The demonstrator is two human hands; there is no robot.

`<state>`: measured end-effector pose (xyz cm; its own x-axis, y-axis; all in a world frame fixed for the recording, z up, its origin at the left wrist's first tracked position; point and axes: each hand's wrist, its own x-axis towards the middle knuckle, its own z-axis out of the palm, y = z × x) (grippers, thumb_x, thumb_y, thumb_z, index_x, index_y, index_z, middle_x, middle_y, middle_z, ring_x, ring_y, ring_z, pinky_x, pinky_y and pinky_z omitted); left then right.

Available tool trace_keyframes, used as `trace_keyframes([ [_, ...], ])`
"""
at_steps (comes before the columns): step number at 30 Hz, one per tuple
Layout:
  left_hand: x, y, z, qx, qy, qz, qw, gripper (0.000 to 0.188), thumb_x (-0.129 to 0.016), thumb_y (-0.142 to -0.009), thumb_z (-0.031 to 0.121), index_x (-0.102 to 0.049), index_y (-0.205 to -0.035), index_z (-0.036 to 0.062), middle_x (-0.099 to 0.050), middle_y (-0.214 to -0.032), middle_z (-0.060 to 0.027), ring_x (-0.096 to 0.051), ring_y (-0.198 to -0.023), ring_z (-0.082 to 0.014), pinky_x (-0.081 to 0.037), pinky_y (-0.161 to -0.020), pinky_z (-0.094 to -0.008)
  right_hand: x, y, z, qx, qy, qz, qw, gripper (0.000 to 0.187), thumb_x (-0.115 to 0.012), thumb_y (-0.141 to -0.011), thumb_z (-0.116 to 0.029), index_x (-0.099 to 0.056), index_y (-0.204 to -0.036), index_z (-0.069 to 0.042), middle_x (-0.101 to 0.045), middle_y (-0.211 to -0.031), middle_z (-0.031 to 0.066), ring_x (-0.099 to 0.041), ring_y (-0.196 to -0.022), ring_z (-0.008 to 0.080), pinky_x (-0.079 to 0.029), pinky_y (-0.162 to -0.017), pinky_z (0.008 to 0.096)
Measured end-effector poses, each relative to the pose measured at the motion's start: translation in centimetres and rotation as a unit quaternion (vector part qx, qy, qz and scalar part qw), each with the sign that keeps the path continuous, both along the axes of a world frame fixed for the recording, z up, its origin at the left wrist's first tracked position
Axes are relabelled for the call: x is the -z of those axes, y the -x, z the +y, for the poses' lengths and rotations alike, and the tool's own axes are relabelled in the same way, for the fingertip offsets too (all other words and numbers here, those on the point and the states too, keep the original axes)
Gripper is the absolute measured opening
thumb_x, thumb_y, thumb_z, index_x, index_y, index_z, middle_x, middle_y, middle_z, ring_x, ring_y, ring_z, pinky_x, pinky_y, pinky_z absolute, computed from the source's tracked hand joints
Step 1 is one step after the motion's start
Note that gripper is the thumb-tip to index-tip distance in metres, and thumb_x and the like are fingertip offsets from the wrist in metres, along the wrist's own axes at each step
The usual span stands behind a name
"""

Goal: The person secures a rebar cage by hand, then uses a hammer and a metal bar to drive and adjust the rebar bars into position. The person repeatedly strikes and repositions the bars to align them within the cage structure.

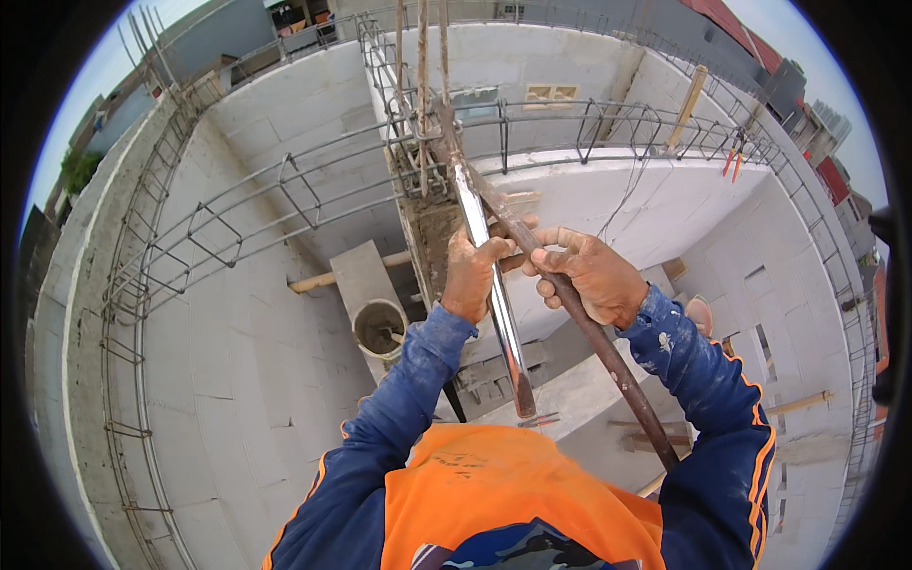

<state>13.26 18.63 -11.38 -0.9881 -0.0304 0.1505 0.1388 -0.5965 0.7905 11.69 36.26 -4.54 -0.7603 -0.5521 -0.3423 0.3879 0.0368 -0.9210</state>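
My left hand point(469, 275) is closed around a shiny metal bar point(507, 332), whose lower end is dull and brownish. My right hand point(597, 274) grips a brown, rusty pipe point(608, 350) that slants down toward my right forearm. The two tools draw together at their far ends, beside upright reinforcing bars point(422, 66) rising from a concrete column top. How those ends engage the bars is hard to make out. The fingertips of both hands come close to each other between the tools.
A horizontal rebar cage point(237, 211) runs across both sides of the column. Below left, a bucket point(379, 328) with a tool inside stands on a board point(359, 273). Red-handled pincers point(732, 165) hang at the right of the cage. Pale block walls point(228, 380) surround me.
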Motion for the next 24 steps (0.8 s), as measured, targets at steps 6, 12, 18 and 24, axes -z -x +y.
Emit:
trace_keyframes([
  [6, 0.4, 0.4, 0.7, -0.017, -0.001, 0.022, 1.0, 0.057, -0.059, -0.086, 0.01, -0.044, -0.14, -0.0024, -0.063, -0.124, -0.0247, -0.07, -0.103, -0.0286, -0.061, -0.091, -0.0392, 0.9, 0.9, 0.7, -0.015, 0.021, -0.01, 1.0, 0.034, -0.059, -0.102, -0.016, -0.052, -0.131, 0.001, -0.063, -0.096, 0.0091, -0.06, -0.067, 0.0114, -0.052, -0.054, 0.0255],
  [12, 0.3, 1.1, 1.7, -0.077, 0.06, 0.005, 0.995, 0.04, -0.07, -0.095, 0.032, -0.062, -0.113, -0.003, -0.071, -0.098, -0.013, -0.069, -0.086, -0.0175, -0.059, -0.073, -0.0326, 0.0, 1.8, 1.5, -0.026, 0.01, -0.027, 0.999, 0.039, -0.062, -0.101, -0.02, -0.052, -0.131, 0.001, -0.064, -0.096, 0.0099, -0.061, -0.067, 0.011, -0.054, -0.054, 0.0242],
  [18, -0.3, 1.2, 2.2, -0.077, -0.007, -0.05, 0.996, 0.024, -0.068, -0.098, 0.022, -0.063, -0.107, 0.0007, -0.068, -0.079, -0.0081, -0.05, -0.047, -0.0068, -0.04, -0.038, -0.0243, -0.9, 1.6, 1.9, -0.07, -0.1, 0.042, 0.992, 0.058, -0.07, -0.097, -0.028, -0.043, -0.137, 0.004, -0.068, -0.094, 0.0138, -0.068, -0.069, 0.0138, -0.059, -0.056, 0.0242],
  [24, -0.6, 1.0, 1.9, -0.046, -0.054, -0.048, 0.996, 0.027, -0.067, -0.097, 0.024, -0.061, -0.108, -0.0005, -0.071, -0.085, -0.0173, -0.051, -0.047, -0.0057, -0.042, -0.036, -0.0218, -0.9, -4.7, 9.7, -0.113, -0.104, 0.007, 0.988, 0.086, -0.072, -0.094, -0.025, -0.017, -0.154, 0.002, -0.069, -0.101, 0.025, -0.074, -0.081, 0.0265, -0.062, -0.066, 0.0327],
])
